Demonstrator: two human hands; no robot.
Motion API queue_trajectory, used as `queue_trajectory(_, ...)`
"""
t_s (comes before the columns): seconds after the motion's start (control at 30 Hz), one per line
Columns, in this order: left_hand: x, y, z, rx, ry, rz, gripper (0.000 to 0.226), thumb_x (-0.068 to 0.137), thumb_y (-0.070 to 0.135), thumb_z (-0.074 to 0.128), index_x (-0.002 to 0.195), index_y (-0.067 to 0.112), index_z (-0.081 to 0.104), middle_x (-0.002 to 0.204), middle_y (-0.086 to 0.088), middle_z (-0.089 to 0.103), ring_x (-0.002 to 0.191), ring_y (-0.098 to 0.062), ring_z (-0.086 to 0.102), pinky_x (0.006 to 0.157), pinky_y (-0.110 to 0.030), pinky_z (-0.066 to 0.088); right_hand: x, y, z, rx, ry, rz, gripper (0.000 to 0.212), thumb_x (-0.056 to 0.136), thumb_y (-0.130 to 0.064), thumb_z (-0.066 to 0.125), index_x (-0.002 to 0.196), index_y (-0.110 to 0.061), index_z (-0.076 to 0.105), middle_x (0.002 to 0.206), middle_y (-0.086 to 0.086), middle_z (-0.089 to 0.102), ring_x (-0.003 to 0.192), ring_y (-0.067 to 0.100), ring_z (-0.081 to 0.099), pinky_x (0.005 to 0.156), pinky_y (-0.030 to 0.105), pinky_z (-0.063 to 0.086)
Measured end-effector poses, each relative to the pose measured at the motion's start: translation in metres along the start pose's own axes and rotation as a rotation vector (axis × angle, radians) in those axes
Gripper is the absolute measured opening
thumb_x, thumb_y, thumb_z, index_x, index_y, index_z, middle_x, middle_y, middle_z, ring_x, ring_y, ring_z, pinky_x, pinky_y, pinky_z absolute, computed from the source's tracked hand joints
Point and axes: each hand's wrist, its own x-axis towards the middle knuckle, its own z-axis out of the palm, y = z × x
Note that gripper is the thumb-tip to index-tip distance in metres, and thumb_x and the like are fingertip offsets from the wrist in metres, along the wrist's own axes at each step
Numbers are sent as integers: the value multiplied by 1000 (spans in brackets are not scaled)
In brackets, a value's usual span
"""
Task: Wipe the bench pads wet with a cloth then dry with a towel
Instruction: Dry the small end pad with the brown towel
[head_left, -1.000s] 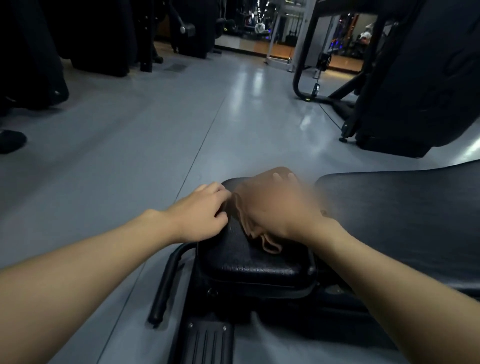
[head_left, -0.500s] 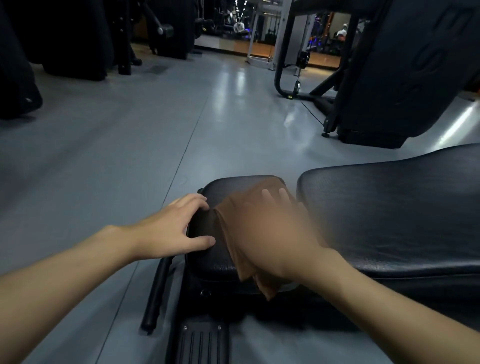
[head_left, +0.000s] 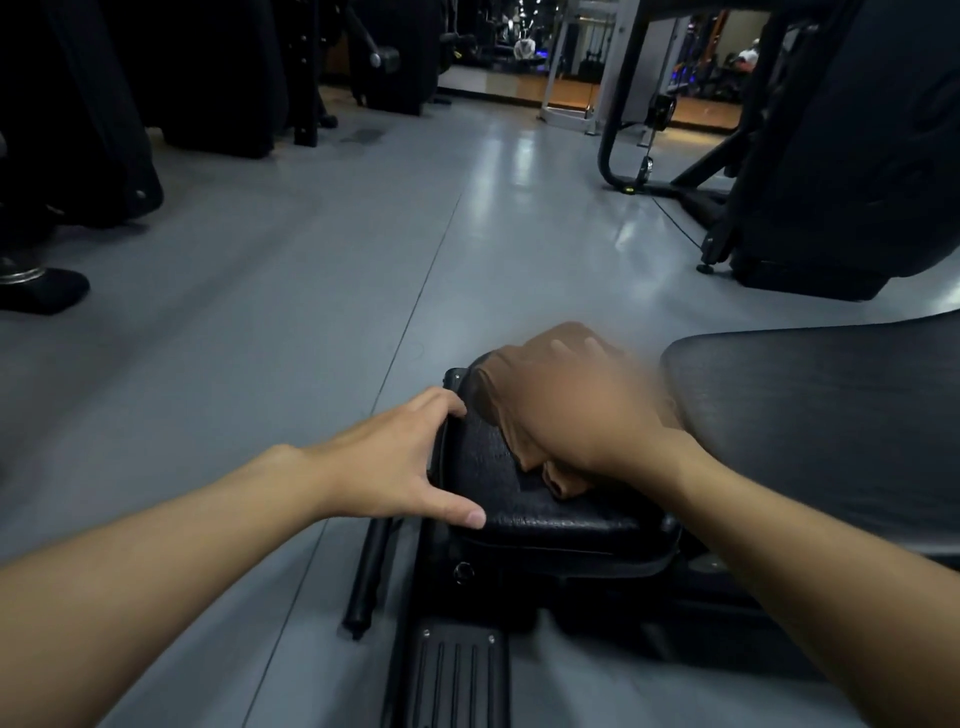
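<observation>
On the black pad (head_left: 524, 501), crumpled brown cloth (head_left: 511, 415)

Showing 2 bench pads: small seat pad (head_left: 545, 501) & long back pad (head_left: 810, 415). 1 brown cloth (head_left: 501, 400) lying on the small one. 2 hands showing: left hand (head_left: 384, 467), right hand (head_left: 587, 410). 1 blk bar (head_left: 371, 571) & 1 ribbed footplate (head_left: 457, 680) sitting below. 1 dark shoe (head_left: 47, 291) standing far left.
</observation>
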Motion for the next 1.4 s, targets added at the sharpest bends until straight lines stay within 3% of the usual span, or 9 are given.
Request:
queue_trajectory(0.23,-4,-6,5,-17,-33,1,126,56,78,77,151,27,13,159,9,24,144,-10,31,115,-33,33,-80,-14,-3,-69,-20,-49,86,76,-80,-2,153,-44,12,168,3,6,154,32,-5,118,62,3)
queue_trajectory(0.4,-5,-9,11,-36,-13,-6,130,53,77,81,151,27,11,159,8,23,145,-11,30,116,-34,34,-38,-15,-3,-51,-35,-43,78,80,-81,11,152,-50,16,167,1,9,153,33,-1,116,65,4)
queue_trajectory(0.53,-9,-5,14,-54,16,-54,134,59,68,83,154,20,4,161,4,15,147,-16,24,113,-23,25,23,-24,3,-31,-29,-9,67,88,-73,22,150,-48,26,165,2,18,152,36,5,114,67,6)
queue_trajectory(0.67,-12,-1,12,-42,-4,-126,130,57,72,82,151,21,9,159,3,23,143,-22,33,113,-36,35,47,-33,3,-28,-18,5,65,87,-70,23,144,-43,38,158,2,31,148,37,16,110,67,12)
queue_trajectory(0.83,-17,1,14,21,29,-160,143,55,79,78,157,16,0,165,-2,16,149,-24,25,118,-41,28,5,-37,8,-16,9,-49,63,92,-67,23,150,-43,32,166,1,17,153,34,4,117,64,2)
queue_trajectory(0.97,-22,-1,20,-52,49,-161,144,58,73,80,157,18,-8,166,0,9,151,-17,19,119,-35,26,-57,-39,6,-38,15,-169,76,81,-73,10,151,-46,26,167,-3,14,154,30,2,119,61,3)
queue_trajectory(1.1,-22,-4,25,-93,61,-148,140,58,73,79,157,22,-6,165,3,13,150,-14,22,118,-38,30,-86,-32,1,-105,6,-245,81,78,-78,6,151,-48,21,167,-4,13,154,29,2,119,59,7)
queue_trajectory(1.3,-19,-7,27,-59,74,-130,144,59,74,79,158,19,-9,166,4,5,152,-15,14,121,-35,23,-12,-44,5,-14,2,-145,70,81,-76,23,145,-48,34,165,-1,20,153,30,6,116,64,8)
queue_trajectory(1.4,-19,-7,27,-62,79,-122,147,59,76,78,157,20,-15,167,6,-9,153,-13,3,124,-35,17,32,-47,5,16,-12,-111,65,85,-73,28,142,-45,41,163,1,23,152,33,8,114,65,9)
